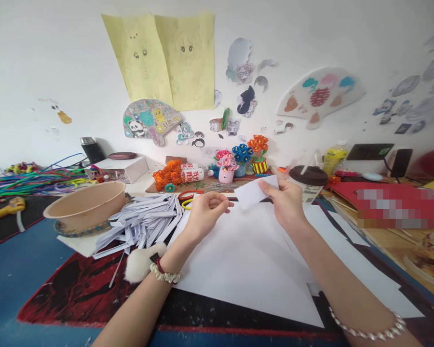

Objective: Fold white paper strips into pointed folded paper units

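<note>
The right hand (pixel 285 202) pinches a small white paper slip (pixel 253 191), plain and flat, in closed fingers; the left hand (pixel 204 212) curls loosely beside it, holding nothing.

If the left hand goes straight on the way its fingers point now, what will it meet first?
Probably the small white paper pinched in the right hand; the left hand points at it across a short gap, though depth is unclear.

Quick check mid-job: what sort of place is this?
Most likely a home craft desk. A pile of folded paper strips lies by the bowl, coloured pipe cleaners are heaped at the left, and drawings and cut-outs hang on the wall. The right hand holds a slip of paper.
</note>
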